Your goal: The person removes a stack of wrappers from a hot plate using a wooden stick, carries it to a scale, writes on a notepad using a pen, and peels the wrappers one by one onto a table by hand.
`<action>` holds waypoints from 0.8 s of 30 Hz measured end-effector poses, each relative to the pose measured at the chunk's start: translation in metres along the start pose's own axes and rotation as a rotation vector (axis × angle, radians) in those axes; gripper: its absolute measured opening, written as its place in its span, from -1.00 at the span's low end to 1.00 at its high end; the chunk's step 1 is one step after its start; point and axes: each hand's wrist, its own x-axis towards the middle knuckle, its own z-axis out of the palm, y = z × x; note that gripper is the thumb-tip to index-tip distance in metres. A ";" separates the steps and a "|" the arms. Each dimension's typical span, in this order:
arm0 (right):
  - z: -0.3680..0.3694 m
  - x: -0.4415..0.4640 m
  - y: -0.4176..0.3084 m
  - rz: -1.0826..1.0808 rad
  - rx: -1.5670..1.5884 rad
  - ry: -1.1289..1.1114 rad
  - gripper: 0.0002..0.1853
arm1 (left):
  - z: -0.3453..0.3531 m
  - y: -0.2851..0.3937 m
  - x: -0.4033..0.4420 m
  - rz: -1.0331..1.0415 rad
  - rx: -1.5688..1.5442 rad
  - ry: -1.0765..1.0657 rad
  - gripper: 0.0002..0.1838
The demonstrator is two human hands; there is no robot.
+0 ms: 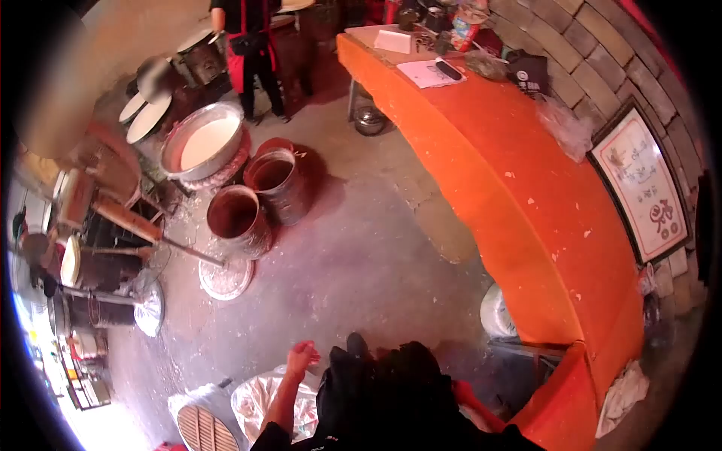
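Observation:
Low in the view, left of my dark clothing, my left hand (303, 356) hangs in the air with its fingers partly curled; whether it holds anything is too small to tell. Below and beside it stands a container lined with shiny clear plastic (259, 402). My right hand (464, 392) shows only in part at the right edge of my clothing, dim and reddish, near the orange-covered table (519, 188); its fingers cannot be made out.
Two metal buckets (235, 214) and a wide basin of pale stuff (207, 143) stand ahead on the left. A person in a red apron (252, 49) stands beyond. A round lid (226, 278) lies on the floor. A slatted round item (204, 428) is at lower left.

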 end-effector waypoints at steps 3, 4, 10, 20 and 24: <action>0.001 0.021 0.022 0.110 0.116 -0.110 -0.69 | -0.018 0.042 0.032 0.003 -0.147 0.080 -0.72; -0.005 0.031 0.025 0.115 0.147 -0.111 -0.69 | -0.025 0.054 0.037 0.001 -0.179 0.110 -0.71; -0.063 0.139 0.016 0.169 0.170 0.015 -0.63 | -0.087 0.006 0.091 0.237 1.361 0.188 -0.72; -0.273 0.327 -0.020 -0.216 0.656 0.136 -0.68 | 0.070 -0.039 0.132 0.193 1.094 0.074 -0.70; -0.370 0.356 -0.065 -0.058 0.778 0.203 -0.75 | 0.183 0.122 0.114 -0.059 0.428 0.360 -0.70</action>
